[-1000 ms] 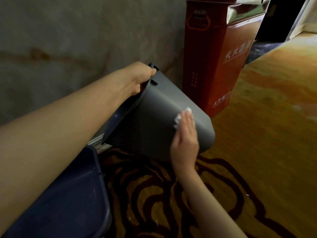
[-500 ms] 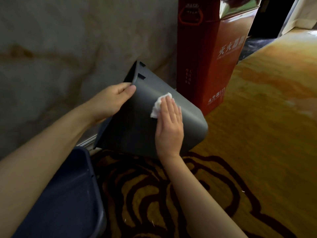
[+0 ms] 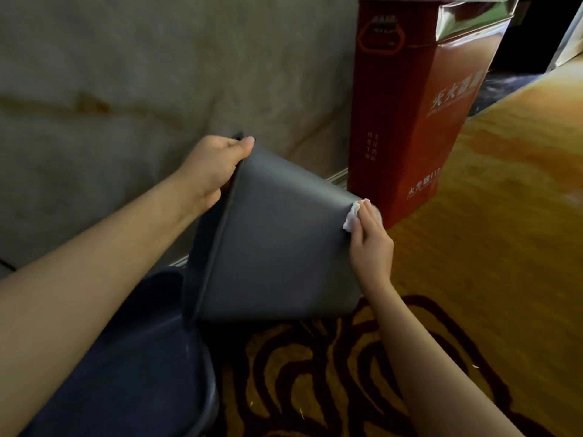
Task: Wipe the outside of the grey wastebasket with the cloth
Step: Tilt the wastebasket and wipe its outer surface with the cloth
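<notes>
— What were the fingers doing?
— The left hand (image 3: 217, 165) had its thumb and fingers clamped on the rim of the grey wastebasket (image 3: 277, 247), which was tipped on its side above the patterned carpet (image 3: 315, 373). The right hand (image 3: 370, 244) pressed a white cloth (image 3: 353, 216) flat against the basket's base corner, fingers extended over it.

— And the containers?
— The wastebasket's interior faced away, unseen. A dark blue bin (image 3: 142, 373) sat below its rim; a red box (image 3: 416, 99) stood against the wall (image 3: 142, 74).

Dim, warm light is falling from the upper right, glaring off the red cabinet's shiny top (image 3: 473, 23); the lower left is sinking into shadow, edges bending.
</notes>
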Tool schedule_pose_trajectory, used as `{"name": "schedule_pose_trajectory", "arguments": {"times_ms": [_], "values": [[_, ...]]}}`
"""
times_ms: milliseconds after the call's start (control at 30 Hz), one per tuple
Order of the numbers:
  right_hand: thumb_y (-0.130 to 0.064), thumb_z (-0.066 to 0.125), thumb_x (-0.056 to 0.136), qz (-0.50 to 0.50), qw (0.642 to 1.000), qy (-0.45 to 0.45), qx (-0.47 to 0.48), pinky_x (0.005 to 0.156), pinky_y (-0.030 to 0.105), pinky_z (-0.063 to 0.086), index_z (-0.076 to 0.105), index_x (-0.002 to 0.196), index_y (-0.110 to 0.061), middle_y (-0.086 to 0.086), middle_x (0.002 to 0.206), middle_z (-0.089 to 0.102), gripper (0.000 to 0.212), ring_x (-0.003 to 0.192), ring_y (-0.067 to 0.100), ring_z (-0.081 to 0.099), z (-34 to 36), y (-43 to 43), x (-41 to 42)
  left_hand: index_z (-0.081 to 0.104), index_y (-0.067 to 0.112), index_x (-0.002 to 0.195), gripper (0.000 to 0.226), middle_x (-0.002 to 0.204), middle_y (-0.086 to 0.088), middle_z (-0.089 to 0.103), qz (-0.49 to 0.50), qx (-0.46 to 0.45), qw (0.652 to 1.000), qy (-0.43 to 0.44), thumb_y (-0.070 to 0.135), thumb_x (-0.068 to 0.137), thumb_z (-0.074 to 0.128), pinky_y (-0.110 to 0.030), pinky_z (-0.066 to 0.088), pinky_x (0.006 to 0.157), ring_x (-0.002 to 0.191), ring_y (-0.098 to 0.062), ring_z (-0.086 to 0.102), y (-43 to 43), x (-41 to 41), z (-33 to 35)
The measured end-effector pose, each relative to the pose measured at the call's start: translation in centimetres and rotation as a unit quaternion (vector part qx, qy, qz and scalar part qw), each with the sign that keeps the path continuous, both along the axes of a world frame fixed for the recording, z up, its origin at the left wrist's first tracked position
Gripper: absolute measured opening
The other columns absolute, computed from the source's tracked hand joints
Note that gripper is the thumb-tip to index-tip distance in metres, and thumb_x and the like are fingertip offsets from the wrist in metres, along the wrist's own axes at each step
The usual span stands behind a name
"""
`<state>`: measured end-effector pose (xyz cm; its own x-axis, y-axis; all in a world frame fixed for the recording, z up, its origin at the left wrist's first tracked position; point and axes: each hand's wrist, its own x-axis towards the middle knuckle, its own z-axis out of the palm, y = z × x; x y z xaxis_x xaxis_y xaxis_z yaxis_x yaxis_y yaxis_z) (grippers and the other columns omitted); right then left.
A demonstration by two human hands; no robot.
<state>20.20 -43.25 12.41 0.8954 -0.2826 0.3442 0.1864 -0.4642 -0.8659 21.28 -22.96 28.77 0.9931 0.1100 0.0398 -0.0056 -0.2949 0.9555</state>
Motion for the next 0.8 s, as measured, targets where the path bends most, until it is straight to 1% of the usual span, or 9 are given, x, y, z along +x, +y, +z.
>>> {"name": "schedule_pose_trajectory", "arguments": {"times_ms": [133, 267, 367, 400, 500, 567, 667, 733, 800], "values": [[-0.019, 0.045, 0.097, 0.052, 0.998, -0.001, 0.035, 0.114, 0.028, 0.024, 0.048, 0.133, -0.011, 0.007, 0.144, 0.044, 0.036, 0.136, 0.011, 0.032, 1.1, 2.1, -0.9, 0.053, 0.013, 0.060, 0.031, 0.039, 0.009, 0.057, 0.063, -0.003, 0.997, 0.038, 0.025, 0.089, 0.054, -0.022, 0.041, 0.052, 0.034, -0.001, 0.052, 0.3, 0.2, 0.5], [-0.012, 0.050, 0.095, 0.135, 0.986, -0.083, 0.045, 0.114, 0.034, 0.028, 0.051, 0.129, -0.008, 0.010, 0.141, 0.047, 0.034, 0.135, 0.015, 0.036, 4.1, 5.8, -1.9, 0.049, 0.014, 0.063, 0.029, 0.051, 0.002, 0.053, 0.082, 0.002, 0.995, 0.062, 0.024, 0.090, 0.052, -0.011, 0.038, 0.037, 0.031, -0.003, 0.050, -0.3, -0.1, 1.0], [-0.007, 0.052, 0.093, 0.195, 0.969, -0.147, 0.032, 0.115, 0.038, 0.027, 0.051, 0.129, -0.005, 0.014, 0.142, 0.045, 0.036, 0.136, 0.022, 0.035, 6.9, 8.9, -2.8, 0.048, 0.015, 0.063, 0.030, 0.031, 0.009, 0.051, 0.090, -0.001, 0.993, 0.075, 0.022, 0.092, 0.049, -0.007, 0.034, 0.031, 0.022, 0.000, 0.045, -0.9, 0.0, 1.3], [-0.006, 0.053, 0.093, 0.202, 0.965, -0.166, 0.022, 0.115, 0.038, 0.027, 0.051, 0.129, -0.004, 0.015, 0.142, 0.044, 0.036, 0.136, 0.024, 0.035, 7.6, 9.8, -3.3, 0.048, 0.014, 0.063, 0.030, 0.031, 0.008, 0.052, 0.092, -0.003, 0.993, 0.078, 0.021, 0.092, 0.048, -0.007, 0.034, 0.031, 0.022, -0.001, 0.045, -1.1, 0.0, 1.4], [-0.006, 0.052, 0.092, 0.180, 0.966, -0.186, 0.020, 0.114, 0.037, 0.026, 0.051, 0.128, -0.002, 0.016, 0.140, 0.046, 0.036, 0.136, 0.027, 0.035, 8.1, 11.4, -4.8, 0.047, 0.013, 0.064, 0.031, 0.052, -0.001, 0.053, 0.104, -0.012, 0.990, 0.090, 0.019, 0.094, 0.045, -0.009, 0.036, 0.032, 0.027, -0.002, 0.050, -1.6, 0.3, 1.5], [-0.004, 0.051, 0.093, 0.172, 0.967, -0.190, 0.019, 0.115, 0.038, 0.026, 0.051, 0.128, 0.000, 0.016, 0.140, 0.045, 0.036, 0.136, 0.028, 0.034, 7.6, 11.8, -5.7, 0.046, 0.014, 0.063, 0.032, 0.051, -0.001, 0.051, 0.112, 0.006, 0.988, 0.103, 0.020, 0.094, 0.044, -0.010, 0.037, 0.034, 0.034, -0.006, 0.050, -1.9, 0.5, 1.5], [-0.003, 0.052, 0.092, 0.174, 0.965, -0.197, -0.003, 0.115, 0.039, 0.026, 0.050, 0.129, 0.000, 0.015, 0.141, 0.045, 0.037, 0.136, 0.026, 0.034, 6.4, 11.9, -6.6, 0.043, 0.016, 0.063, 0.032, 0.059, -0.001, 0.041, 0.121, 0.019, 0.986, 0.114, 0.022, 0.095, 0.042, -0.009, 0.032, 0.031, 0.039, -0.008, 0.045, -2.0, 0.9, 1.5], [-0.003, 0.053, 0.091, 0.172, 0.963, -0.205, -0.029, 0.115, 0.038, 0.027, 0.051, 0.129, -0.003, 0.013, 0.140, 0.046, 0.038, 0.136, 0.024, 0.036, 5.3, 11.6, -6.8, 0.044, 0.017, 0.064, 0.030, 0.062, 0.001, 0.042, 0.119, 0.024, 0.986, 0.118, 0.023, 0.094, 0.043, -0.015, 0.038, 0.038, 0.048, -0.010, 0.044, -2.1, 1.1, 1.4], [-0.004, 0.053, 0.091, 0.154, 0.965, -0.207, -0.041, 0.115, 0.038, 0.026, 0.052, 0.129, -0.006, 0.011, 0.139, 0.048, 0.038, 0.135, 0.022, 0.037, 4.2, 10.5, -6.3, 0.050, 0.017, 0.068, 0.028, 0.065, 0.001, 0.049, 0.101, 0.022, 0.988, 0.115, 0.025, 0.094, 0.045, -0.013, 0.040, 0.037, 0.048, -0.009, 0.053, -2.5, 1.1, 1.3]]}}
